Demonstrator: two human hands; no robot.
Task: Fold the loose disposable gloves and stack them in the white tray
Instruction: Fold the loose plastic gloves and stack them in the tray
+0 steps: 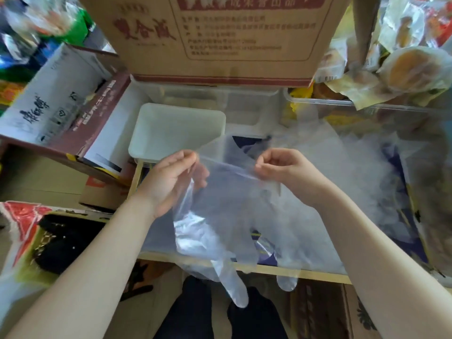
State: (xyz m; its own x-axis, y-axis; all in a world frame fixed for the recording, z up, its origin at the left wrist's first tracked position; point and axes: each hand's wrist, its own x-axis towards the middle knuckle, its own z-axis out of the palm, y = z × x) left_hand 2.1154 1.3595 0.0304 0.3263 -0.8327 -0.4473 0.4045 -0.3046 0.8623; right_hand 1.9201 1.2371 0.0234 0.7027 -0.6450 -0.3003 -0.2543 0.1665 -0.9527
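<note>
The work stands at the start of a fold. One clear disposable glove (220,216) is held up by its cuff, stretched flat between both hands, with its fingers hanging down past the near edge of the table (318,274). No crease is visible in it yet.

The left hand (171,177) pinches the cuff's left corner between thumb and fingertips, the other fingers curled loosely behind the film. The right hand (281,170) pinches the right corner in like fashion, its fingers drawn in tight. Each hand holds the glove and nothing else.

The white tray (146,148) sits just beyond the left hand, toward the far left. It appears to hold no folded gloves, though the film in front of its near right corner makes that uncertain.

A heap of loose gloves (362,167) lies to the right on the table, awaiting attention.

In my judgement the next move calls for the glove to be laid flat or doubled over on itself, fingers brought to cuff, then set in the tray. The film is thin and limp, so both corners must stay level or the fold will skew.
</note>
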